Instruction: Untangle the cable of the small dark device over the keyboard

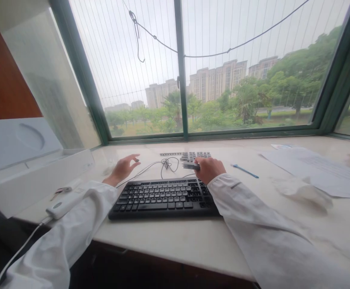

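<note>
A black keyboard point(159, 197) lies before me, with dark bare key sockets showing on its right part. My left hand point(123, 170) is above its far left corner, thumb and forefinger pinching a small dark keycap point(137, 160). Closed around the handle of a dark, flat, brush-like tool point(190, 165) is my right hand point(210, 168), over the keyboard's far right part. The tool's end points left; its exact kind is unclear. Behind the keyboard, loose keycaps point(196, 155) lie in rows, partly hidden by my right hand. A thin black cable point(166, 163) is tangled between my hands.
A blue pen point(245, 171) lies to the right, near crumpled tissue point(303, 192) and printed paper sheets point(322, 166). On the left are a white box point(36, 178), a white corded device point(65, 204) and keys point(61, 190). A window point(181, 100) rises behind the counter.
</note>
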`<state>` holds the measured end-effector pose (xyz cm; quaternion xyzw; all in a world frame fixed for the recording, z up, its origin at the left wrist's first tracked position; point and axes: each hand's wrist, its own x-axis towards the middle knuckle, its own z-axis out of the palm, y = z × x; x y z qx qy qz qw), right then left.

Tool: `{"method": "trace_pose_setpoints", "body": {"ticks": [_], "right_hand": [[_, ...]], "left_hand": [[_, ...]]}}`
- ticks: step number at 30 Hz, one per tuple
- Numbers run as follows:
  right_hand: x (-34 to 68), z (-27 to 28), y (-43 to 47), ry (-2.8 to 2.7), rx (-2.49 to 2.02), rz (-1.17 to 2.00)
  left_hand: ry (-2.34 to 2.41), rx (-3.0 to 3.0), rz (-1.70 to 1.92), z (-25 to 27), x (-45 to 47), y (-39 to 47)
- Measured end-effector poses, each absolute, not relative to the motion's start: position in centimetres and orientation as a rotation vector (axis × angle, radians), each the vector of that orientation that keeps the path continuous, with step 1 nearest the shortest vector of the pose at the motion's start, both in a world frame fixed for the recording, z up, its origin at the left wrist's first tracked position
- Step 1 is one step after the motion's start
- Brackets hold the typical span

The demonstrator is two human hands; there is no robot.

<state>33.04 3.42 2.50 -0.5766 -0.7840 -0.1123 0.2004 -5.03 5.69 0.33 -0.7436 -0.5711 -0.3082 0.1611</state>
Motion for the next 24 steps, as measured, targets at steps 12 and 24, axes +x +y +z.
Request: {"method": "trace_pose_setpoints", "body": {"ticks": [12, 24], "right_hand": [[33.0, 2.5, 3.3, -2.238, -1.603, -0.273], [33.5, 2.3, 3.8, -2.244, -1.643, -0.271]], "left_hand": [[-1.655, -2.074, -0.893, 0.1, -4.8, 5.5], [-1.926, -2.263, -0.583, 2.5, -4.8, 15.7]]}}
